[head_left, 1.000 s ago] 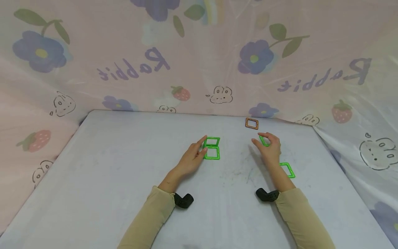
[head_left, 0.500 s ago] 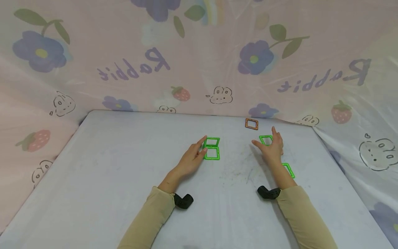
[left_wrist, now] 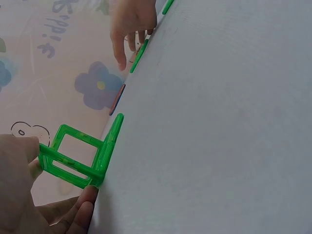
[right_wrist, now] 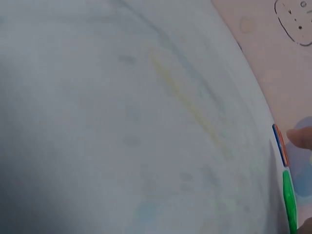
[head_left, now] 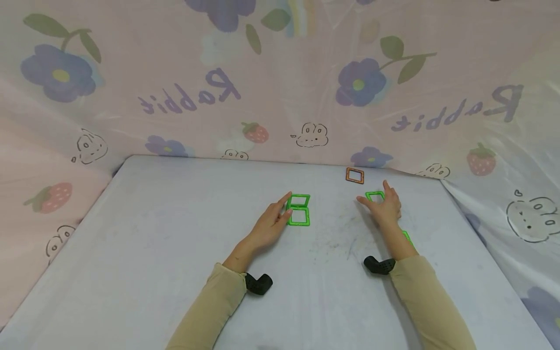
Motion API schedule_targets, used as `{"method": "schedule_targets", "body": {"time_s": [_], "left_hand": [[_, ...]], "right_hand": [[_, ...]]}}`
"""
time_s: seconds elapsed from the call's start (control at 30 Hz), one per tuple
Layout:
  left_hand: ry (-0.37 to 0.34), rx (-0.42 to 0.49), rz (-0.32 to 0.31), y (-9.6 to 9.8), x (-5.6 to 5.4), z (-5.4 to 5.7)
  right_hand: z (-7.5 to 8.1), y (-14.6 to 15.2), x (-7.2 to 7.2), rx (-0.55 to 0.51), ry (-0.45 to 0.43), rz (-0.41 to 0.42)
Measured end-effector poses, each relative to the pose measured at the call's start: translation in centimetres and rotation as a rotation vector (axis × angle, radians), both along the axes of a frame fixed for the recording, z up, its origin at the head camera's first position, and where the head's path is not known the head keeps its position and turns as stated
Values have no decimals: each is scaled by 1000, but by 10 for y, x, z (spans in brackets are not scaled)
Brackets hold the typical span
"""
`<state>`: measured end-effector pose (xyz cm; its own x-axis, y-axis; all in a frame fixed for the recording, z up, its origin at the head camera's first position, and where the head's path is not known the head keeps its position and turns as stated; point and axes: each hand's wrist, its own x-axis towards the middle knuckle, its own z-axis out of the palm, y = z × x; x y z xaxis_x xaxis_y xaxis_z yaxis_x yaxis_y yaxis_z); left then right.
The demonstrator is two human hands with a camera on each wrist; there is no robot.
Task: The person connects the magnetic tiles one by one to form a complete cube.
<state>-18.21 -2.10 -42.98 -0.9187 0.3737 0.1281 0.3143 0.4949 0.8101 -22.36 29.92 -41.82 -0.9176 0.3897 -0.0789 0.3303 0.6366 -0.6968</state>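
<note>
My left hand (head_left: 268,224) holds a small structure of green magnetic tiles (head_left: 299,225), thumb at one corner and fingertips at another. In the left wrist view these green frames (left_wrist: 105,156) include one lying flat, with others standing up from it. Over a flat green magnetic tile (head_left: 375,193) hovers my right hand (head_left: 385,208), its thumb and index finger spread wide apart. Another green tile (head_left: 407,237) is mostly hidden below the right wrist. The right wrist view catches a fingertip (right_wrist: 301,138) beside an orange-and-blue tile edge (right_wrist: 280,145) and a green tile (right_wrist: 289,202).
An orange magnetic tile (head_left: 355,175) lies near the back edge of the white table (head_left: 175,253). Behind it hangs a printed pink curtain (head_left: 280,97) with flowers and rabbits, which also lines both sides. Black devices (head_left: 259,284) sit at both wrists.
My right hand has let go of the green tile, which now lies flat, and its fingers have spread apart as it shifts slightly right. My left hand and its tiles stay put.
</note>
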Motion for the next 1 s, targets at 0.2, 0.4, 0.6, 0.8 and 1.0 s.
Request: {"method": "schedule_targets", "body": {"time_s": [0.2,0.4,0.6,0.8,1.0], "left_hand": [[-11,-3,-4,0,-1,-2],[-12,-9,7,1,-1,-3],[-9,5,1,0,-1,-3],[-3,3,3,0,-2,-4],[-1,11,-6,0,-2,-4]], "right_hand": [[-1,8,-4,-13,-15,-40],[-5,12,-6,14,-11,-51],[-9,14,-6,16,-9,-74],[-9,13,-6,16,-6,-90],[-8,12,-6,24,1,-86]]}}
